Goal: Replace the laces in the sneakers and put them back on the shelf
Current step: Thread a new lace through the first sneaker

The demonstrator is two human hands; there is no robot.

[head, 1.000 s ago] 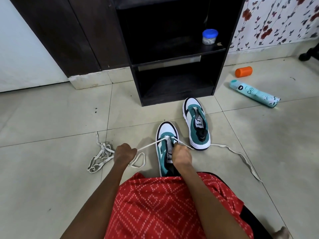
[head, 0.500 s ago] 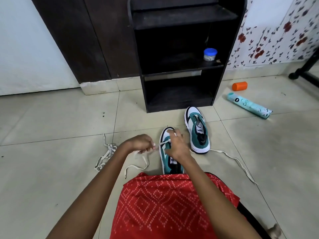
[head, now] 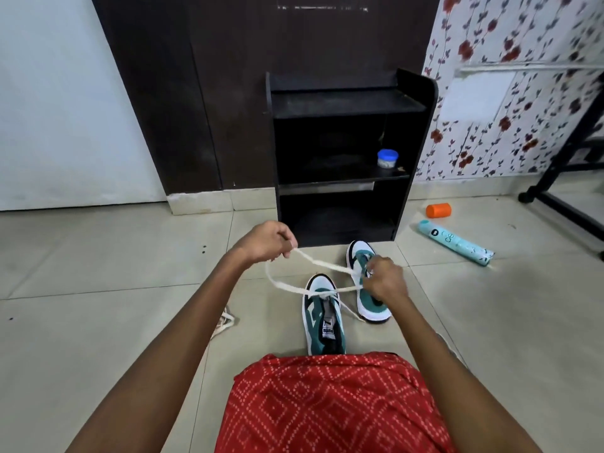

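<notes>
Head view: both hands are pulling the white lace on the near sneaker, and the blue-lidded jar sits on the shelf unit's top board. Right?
Not quite. The head view shows the blue-lidded jar on the shelf unit's middle board, not the top. The rest holds: left hand and right hand pull the white lace on the near sneaker.

Tiled floor (head: 98,256) — floral wallpaper (head: 523,37).

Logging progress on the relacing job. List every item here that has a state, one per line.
Left hand: raised, pinching the lace.
Right hand: closed on the lace.
Lace: pulled up between both hands, threaded at the near sneaker's toe end.
Near sneaker: on the floor, partly laced.
Far sneaker: on the floor, lacing hidden.
Shelf: holds no sneakers.
Jar: upright, lid on.
Spray can: lying on its side.
</notes>
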